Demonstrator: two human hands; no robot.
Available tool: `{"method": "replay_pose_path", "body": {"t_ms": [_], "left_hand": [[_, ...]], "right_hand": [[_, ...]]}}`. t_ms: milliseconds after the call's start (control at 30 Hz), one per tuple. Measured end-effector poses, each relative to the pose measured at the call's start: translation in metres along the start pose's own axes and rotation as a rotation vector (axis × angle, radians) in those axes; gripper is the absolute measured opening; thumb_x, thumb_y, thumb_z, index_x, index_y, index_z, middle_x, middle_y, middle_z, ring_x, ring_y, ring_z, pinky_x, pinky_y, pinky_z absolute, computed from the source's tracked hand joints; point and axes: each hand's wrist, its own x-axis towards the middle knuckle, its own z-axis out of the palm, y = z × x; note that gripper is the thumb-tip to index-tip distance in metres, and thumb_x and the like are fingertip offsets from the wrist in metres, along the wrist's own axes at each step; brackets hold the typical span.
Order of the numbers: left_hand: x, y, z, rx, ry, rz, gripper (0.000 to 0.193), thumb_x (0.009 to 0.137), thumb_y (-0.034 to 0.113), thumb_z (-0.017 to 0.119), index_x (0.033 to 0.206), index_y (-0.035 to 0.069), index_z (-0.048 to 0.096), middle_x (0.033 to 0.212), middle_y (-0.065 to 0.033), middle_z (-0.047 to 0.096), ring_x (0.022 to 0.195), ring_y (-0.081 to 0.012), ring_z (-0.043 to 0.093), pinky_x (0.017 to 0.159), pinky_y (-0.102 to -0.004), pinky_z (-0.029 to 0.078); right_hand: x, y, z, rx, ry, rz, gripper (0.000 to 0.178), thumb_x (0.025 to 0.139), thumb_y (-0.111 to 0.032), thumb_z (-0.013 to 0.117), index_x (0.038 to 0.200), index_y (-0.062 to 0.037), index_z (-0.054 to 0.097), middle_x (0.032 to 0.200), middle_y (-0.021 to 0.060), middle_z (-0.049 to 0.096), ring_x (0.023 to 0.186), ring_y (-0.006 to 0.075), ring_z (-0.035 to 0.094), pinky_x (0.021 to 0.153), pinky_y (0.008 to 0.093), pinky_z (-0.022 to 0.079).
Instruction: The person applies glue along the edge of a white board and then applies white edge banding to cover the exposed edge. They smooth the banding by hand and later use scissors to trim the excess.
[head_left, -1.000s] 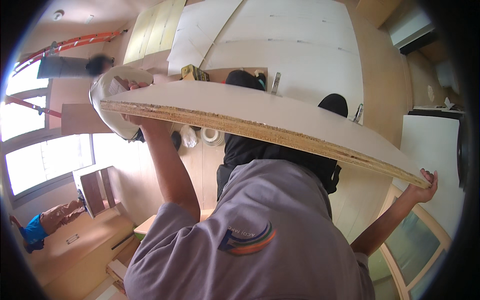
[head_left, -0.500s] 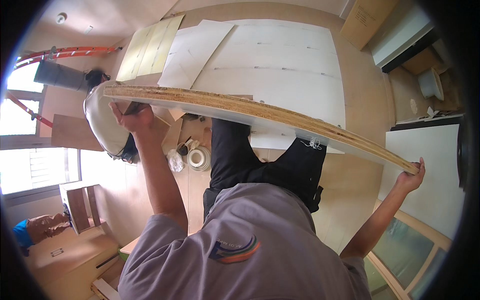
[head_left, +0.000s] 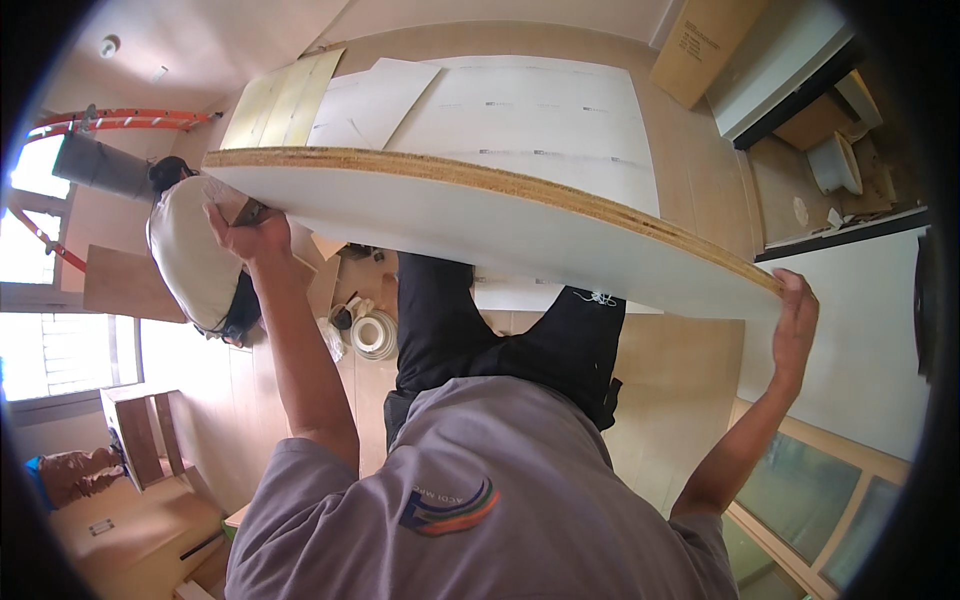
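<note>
I hold a long plywood panel [head_left: 480, 220] across in front of me, its raw wood edge up and its white face toward me. My left hand [head_left: 252, 238] grips the panel's left end, beside a small dark patch I cannot make out. At the other end, my right hand [head_left: 796, 308] has its fingers bent over the panel's corner. The panel hides part of the floor and the tops of my shoes.
White sheets [head_left: 540, 110] lie on the floor ahead. At left another person [head_left: 195, 250] bends down near an orange ladder [head_left: 130, 120]. A white cable coil [head_left: 373, 335] lies by my left leg. Right stand a cardboard box [head_left: 695, 50] and a glazed wooden frame [head_left: 800, 490].
The panel has tilted, so more of its white face shows. Its right end has come up and inward with my right hand. My left hand keeps its grip.
</note>
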Motion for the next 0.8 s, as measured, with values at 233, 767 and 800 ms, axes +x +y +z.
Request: {"method": "replay_pose_path", "body": {"t_ms": [233,767,800], "left_hand": [[0.026,-0.015,-0.020,-0.108,-0.062,-0.180,0.050,0.091,0.039,0.064,0.129,0.007,0.061,0.128,-0.0151,0.064,0.121,-0.0352,0.059,0.110,-0.0572,0.043],[-0.101,-0.020,-0.336,0.901,0.412,-0.768,0.048,0.096,0.053,0.064,0.109,0.007,0.066,0.095,-0.0087,0.066,0.075,-0.0192,0.067,0.060,-0.0367,0.058],[-0.110,-0.033,-0.377,0.952,0.374,-0.893,0.043,0.097,0.051,0.062,0.103,0.009,0.064,0.089,-0.0079,0.066,0.073,-0.0185,0.067,0.060,-0.0378,0.058]], "right_hand": [[0.008,-0.156,0.054,-0.044,-0.160,-0.460,0.056,0.101,-0.052,0.053,0.129,-0.0043,0.061,0.116,0.0194,0.067,0.105,0.0412,0.064,0.093,0.0438,0.050],[0.073,-0.270,0.133,-0.171,-0.144,-0.795,0.045,0.108,-0.026,0.047,0.151,-0.0134,0.047,0.147,0.0127,0.056,0.133,0.0342,0.055,0.109,0.0425,0.046],[0.074,-0.271,0.130,-0.200,-0.113,-0.800,0.046,0.107,-0.025,0.049,0.152,-0.0132,0.046,0.147,0.0139,0.056,0.131,0.0339,0.057,0.108,0.0425,0.047]]}}
